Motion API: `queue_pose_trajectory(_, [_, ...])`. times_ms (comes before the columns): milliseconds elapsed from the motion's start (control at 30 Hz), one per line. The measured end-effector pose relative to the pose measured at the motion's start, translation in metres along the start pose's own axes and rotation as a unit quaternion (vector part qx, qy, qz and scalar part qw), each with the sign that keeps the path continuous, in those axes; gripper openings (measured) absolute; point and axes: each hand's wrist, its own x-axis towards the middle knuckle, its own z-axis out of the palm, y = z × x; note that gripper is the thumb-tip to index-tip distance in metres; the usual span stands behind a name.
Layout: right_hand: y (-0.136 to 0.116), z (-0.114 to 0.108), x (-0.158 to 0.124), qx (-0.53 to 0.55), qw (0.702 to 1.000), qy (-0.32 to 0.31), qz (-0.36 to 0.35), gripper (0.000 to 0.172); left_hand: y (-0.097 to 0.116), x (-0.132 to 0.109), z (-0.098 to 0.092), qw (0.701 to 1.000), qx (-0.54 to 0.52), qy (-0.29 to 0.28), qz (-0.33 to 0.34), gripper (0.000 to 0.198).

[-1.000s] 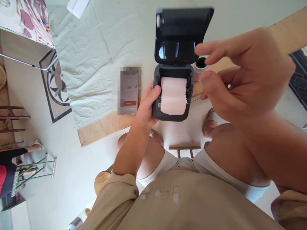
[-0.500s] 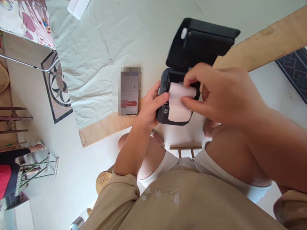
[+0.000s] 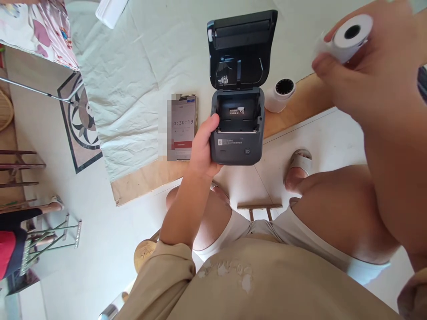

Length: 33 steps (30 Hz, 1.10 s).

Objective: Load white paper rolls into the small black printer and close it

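A black portable label printer (image 3: 237, 149) is gripped at its left side by my left hand (image 3: 203, 149). Its lid (image 3: 242, 51) stands swung up, and the paper bay inside holds no roll. Up at the right, my right hand (image 3: 363, 66) is closed around a white paper roll (image 3: 352, 32) with a dark core hole. That hand is partly blurred. Just right of the printer, a second white roll (image 3: 280, 98) with a black core stands at the table's edge. Neither hand touches it.
A phone (image 3: 183, 129) showing a running timer lies on the cloth-covered table (image 3: 133, 80) left of the printer. A white object (image 3: 110, 12) sits at the far edge. A wooden stool (image 3: 144, 254) is beside me, and another person's leg (image 3: 43, 208) shows at the left.
My right hand has lifted the paper roll out of the printer and carried it up to the right. The printer has turned more upright, uncovering the second roll behind it.
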Motion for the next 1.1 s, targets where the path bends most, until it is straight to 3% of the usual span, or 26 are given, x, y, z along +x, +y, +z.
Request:
queue_pose_trajectory(200, [0.004,-0.006,-0.013,-0.106,0.994,-0.008,-0.020,0.044,-0.002,0.000,-0.002,0.999,0.012,0.032,0.036,0.051])
queue_pose_trajectory(367, [-0.009,-0.005,-0.012,-0.134,0.984,0.069,-0.092,0.045,0.000,-0.002,0.002,0.999,-0.020,0.002,0.033,0.044])
queue_pose_trajectory(533, [-0.027,0.031,-0.017,-0.150,0.984,-0.070,-0.074,0.041,0.007,-0.007,0.008,1.000,-0.012,0.009,0.002,0.043])
queue_pose_trajectory(633, [-0.028,0.043,-0.016,-0.164,0.980,-0.105,-0.027,0.046,0.007,-0.007,0.008,0.999,-0.043,-0.001,0.012,0.038])
queue_pose_trajectory(700, [-0.028,0.041,-0.016,-0.115,0.990,-0.079,-0.007,0.050,0.005,-0.007,0.007,0.997,-0.077,-0.020,0.018,0.033])
queue_pose_trajectory(800, [-0.032,0.031,-0.013,0.051,0.998,-0.003,0.039,0.063,0.004,-0.007,0.007,0.995,-0.099,-0.030,0.009,0.033])
queue_pose_trajectory(900, [-0.037,0.021,-0.008,0.258,0.948,0.020,0.184,0.047,0.005,-0.008,0.010,0.994,-0.108,-0.022,0.000,0.034])
queue_pose_trajectory(967, [-0.042,0.017,-0.009,0.334,0.913,0.012,0.236,0.034,0.005,-0.008,0.012,0.992,-0.124,-0.015,0.003,0.033])
queue_pose_trajectory(1033, [-0.047,0.015,-0.015,0.293,0.943,0.018,0.159,0.034,0.004,-0.008,0.013,0.990,-0.138,-0.006,0.009,0.031])
queue_pose_trajectory(1100, [-0.054,0.015,-0.023,0.184,0.982,0.036,0.010,0.044,0.003,-0.007,0.014,0.989,-0.145,-0.006,0.009,0.027])
